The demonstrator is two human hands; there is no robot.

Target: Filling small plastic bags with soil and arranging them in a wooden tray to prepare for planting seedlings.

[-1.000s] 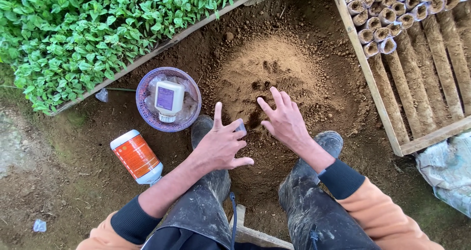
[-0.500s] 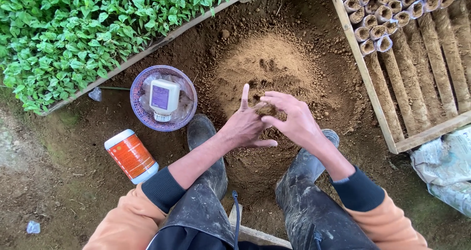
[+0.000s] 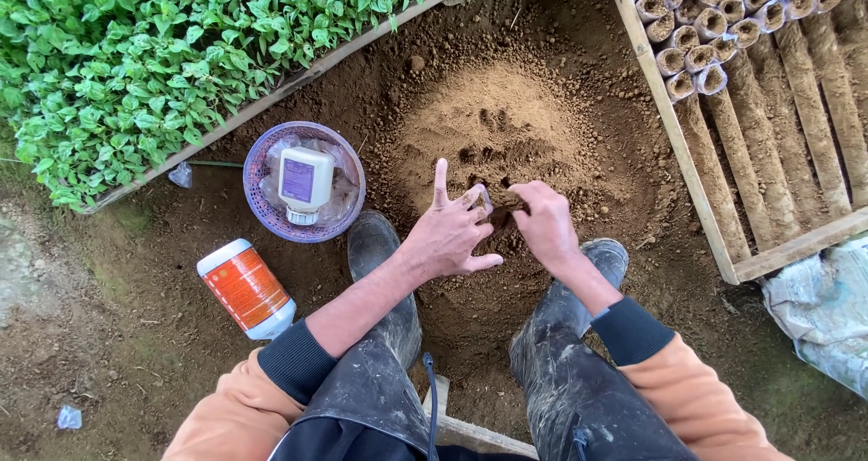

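Note:
A mound of loose brown soil (image 3: 499, 122) lies in front of my knees. My left hand (image 3: 449, 235) hovers at its near edge with the index finger up and the other fingers spread. It pinches a small clear plastic bag (image 3: 483, 197) at the mouth. My right hand (image 3: 548, 224) is right beside it, fingers curled down over a pinch of soil at the bag's opening. The two hands almost touch. Most of the bag is hidden between them.
A purple basket (image 3: 260, 210) holding a white bottle (image 3: 305, 183) sits to the left, with an orange-and-white canister (image 3: 246, 289) nearer me. Green seedlings (image 3: 136, 63) fill the top left. A wooden frame (image 3: 687, 167) of soil-filled tubes (image 3: 768, 108) stands right, above a white sack (image 3: 827, 312).
Both hands came together from spread over my knees, then moved forward and down to the near edge of the soil mound. The left hand now holds the bag.

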